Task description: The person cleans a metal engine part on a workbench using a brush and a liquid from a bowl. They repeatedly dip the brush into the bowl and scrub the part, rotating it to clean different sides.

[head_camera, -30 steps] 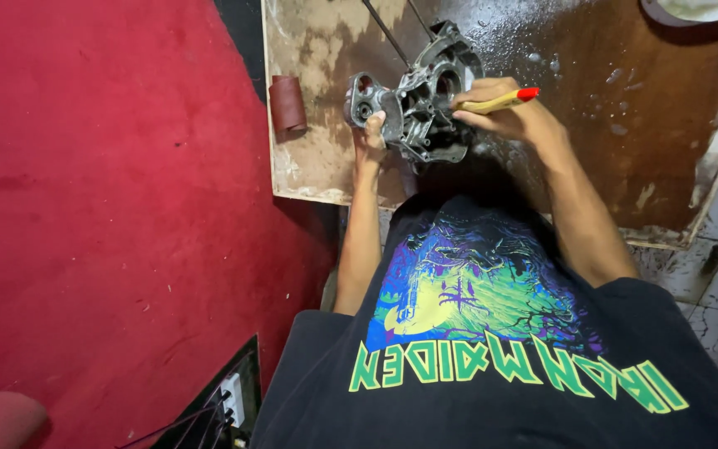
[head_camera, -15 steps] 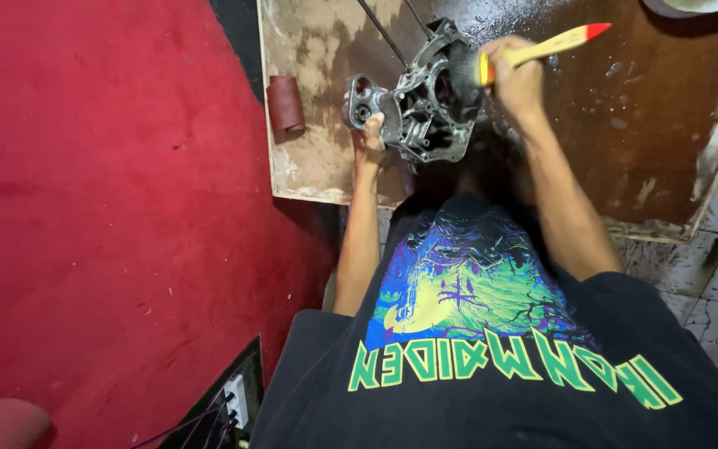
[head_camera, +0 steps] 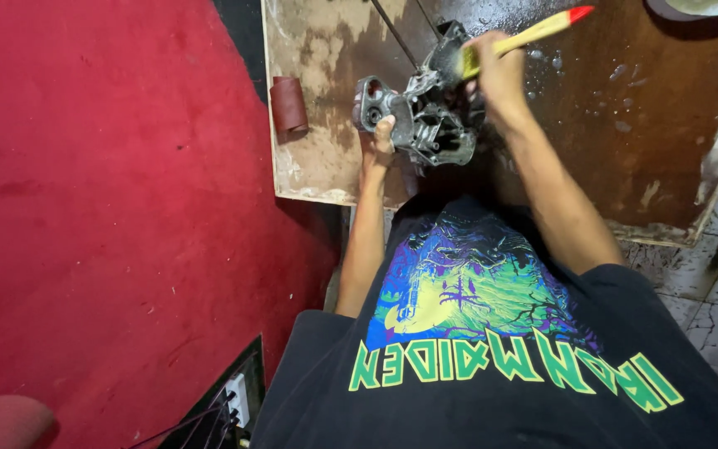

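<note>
Left hand clamps the engine casing at its nine-o'clock lug on the wet board — rigid, likely heavy, slippery metal. Right hand grips the paintbrush at one o'clock.

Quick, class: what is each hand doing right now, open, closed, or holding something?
Left hand: closed on the grey metal engine casing, steadying it.
Right hand: closed on the yellow-handled paintbrush, bristles against the casing.

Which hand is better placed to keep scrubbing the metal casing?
Right hand: it grips the brush with bristles on the metal casing. Left hand is busy steadying the casing.
</note>
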